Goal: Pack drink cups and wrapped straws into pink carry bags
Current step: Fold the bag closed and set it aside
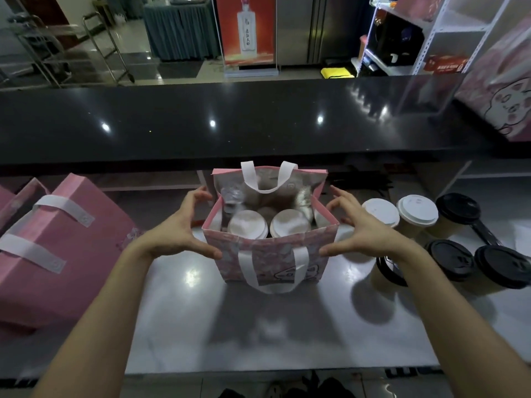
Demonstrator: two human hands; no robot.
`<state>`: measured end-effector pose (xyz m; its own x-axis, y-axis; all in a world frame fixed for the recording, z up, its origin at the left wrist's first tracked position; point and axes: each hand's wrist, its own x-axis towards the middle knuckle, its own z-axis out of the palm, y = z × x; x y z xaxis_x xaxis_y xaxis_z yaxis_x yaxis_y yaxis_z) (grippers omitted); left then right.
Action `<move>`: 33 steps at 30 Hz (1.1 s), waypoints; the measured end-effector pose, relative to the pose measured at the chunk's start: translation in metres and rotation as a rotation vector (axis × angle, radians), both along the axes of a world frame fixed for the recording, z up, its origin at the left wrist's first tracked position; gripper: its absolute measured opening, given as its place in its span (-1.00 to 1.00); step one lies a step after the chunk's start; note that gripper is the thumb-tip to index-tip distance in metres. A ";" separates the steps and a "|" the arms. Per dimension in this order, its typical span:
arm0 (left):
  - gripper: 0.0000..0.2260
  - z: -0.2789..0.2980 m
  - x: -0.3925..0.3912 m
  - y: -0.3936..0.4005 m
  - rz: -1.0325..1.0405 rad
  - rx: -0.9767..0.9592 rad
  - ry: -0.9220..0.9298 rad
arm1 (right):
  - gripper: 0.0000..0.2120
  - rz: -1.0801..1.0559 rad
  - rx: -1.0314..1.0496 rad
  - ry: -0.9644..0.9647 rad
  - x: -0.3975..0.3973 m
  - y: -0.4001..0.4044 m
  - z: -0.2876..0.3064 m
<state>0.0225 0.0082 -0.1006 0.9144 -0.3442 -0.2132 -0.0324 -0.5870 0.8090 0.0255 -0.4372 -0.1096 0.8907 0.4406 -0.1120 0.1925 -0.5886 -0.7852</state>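
An open pink carry bag (270,254) with white handles stands on the steel counter in front of me. Inside it I see two white-lidded cups (247,226) (290,224) and clear wrapped items (234,198) at the back. My left hand (178,229) sits at the bag's left side, fingers spread, thumb touching its front lower corner. On the bag's right side my right hand (362,228) mirrors it, fingers apart, thumb at the front edge. Neither hand holds anything.
Closed pink bags (57,254) lie at the left. To the right stand white-lidded cups (418,211) and several black-lidded cups (451,259). A raised black counter (230,122) runs behind, with another pink bag (500,93) at its far right.
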 end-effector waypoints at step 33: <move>-0.63 0.001 0.032 -0.040 0.129 -0.100 -0.372 | -0.59 -0.215 0.027 -0.255 0.037 0.036 0.004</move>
<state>0.0540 -0.0321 -0.0996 0.9599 -0.2237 0.1692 -0.2648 -0.5241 0.8094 0.0622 -0.4016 -0.1057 0.9613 0.2397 0.1360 0.2590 -0.6166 -0.7435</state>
